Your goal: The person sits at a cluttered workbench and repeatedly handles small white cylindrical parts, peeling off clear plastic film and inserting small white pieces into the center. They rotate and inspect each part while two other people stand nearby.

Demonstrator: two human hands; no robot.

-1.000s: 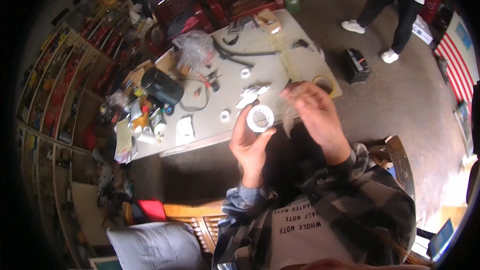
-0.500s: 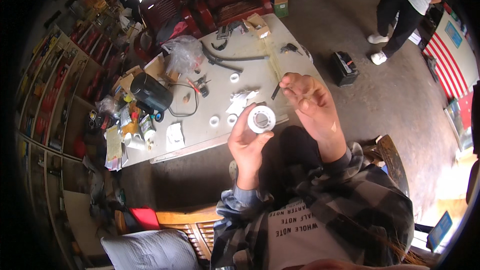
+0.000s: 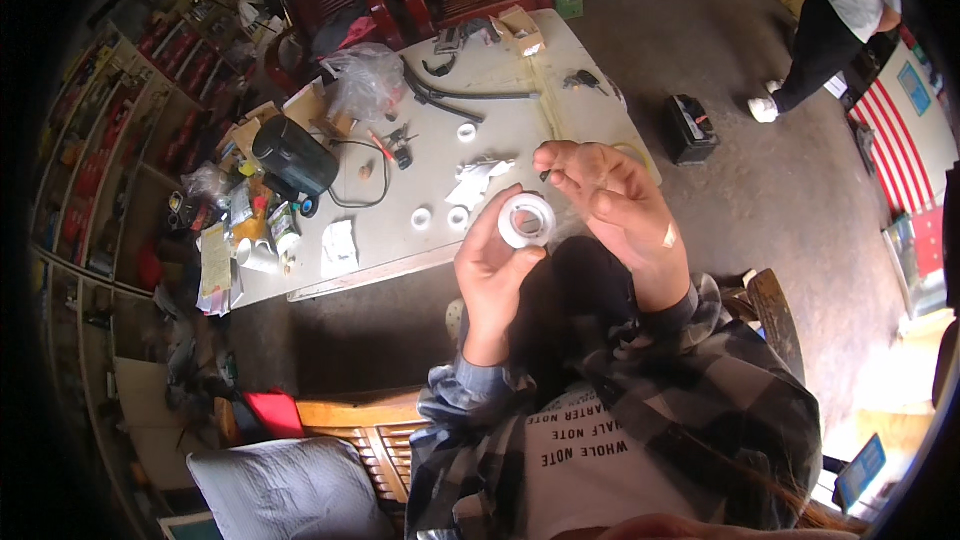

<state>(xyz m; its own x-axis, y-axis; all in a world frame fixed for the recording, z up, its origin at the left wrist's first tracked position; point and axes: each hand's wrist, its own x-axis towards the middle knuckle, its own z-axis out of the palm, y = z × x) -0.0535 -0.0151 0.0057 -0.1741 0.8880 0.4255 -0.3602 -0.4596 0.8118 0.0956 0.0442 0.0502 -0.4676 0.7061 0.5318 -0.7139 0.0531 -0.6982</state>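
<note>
My left hand (image 3: 488,275) grips a white plastic ring (image 3: 508,231) by its side, thumb below and fingers behind, with its round opening turned up. To its right, my right hand (image 3: 630,215) is raised with the fingertips pinching a small dark strip (image 3: 545,176), whose exact kind I cannot make out. Both hands are above the near edge of the table (image 3: 400,180). Crumpled white paper (image 3: 478,180) lies just beyond the ring. Smaller white rings lie on the tabletop, one of them (image 3: 467,133) farther back.
Left on the table are a black cylindrical container (image 3: 295,158), a clear plastic bag (image 3: 365,85) and red-handled pliers (image 3: 382,146). Dark bent tubing (image 3: 470,95) lies behind. A black battery (image 3: 690,128) stands on the floor. Another person (image 3: 835,25) stands far right.
The white ring has tilted in my left hand. My right hand has shifted slightly left, and the dark strip now shows shorter. The other person has moved right.
</note>
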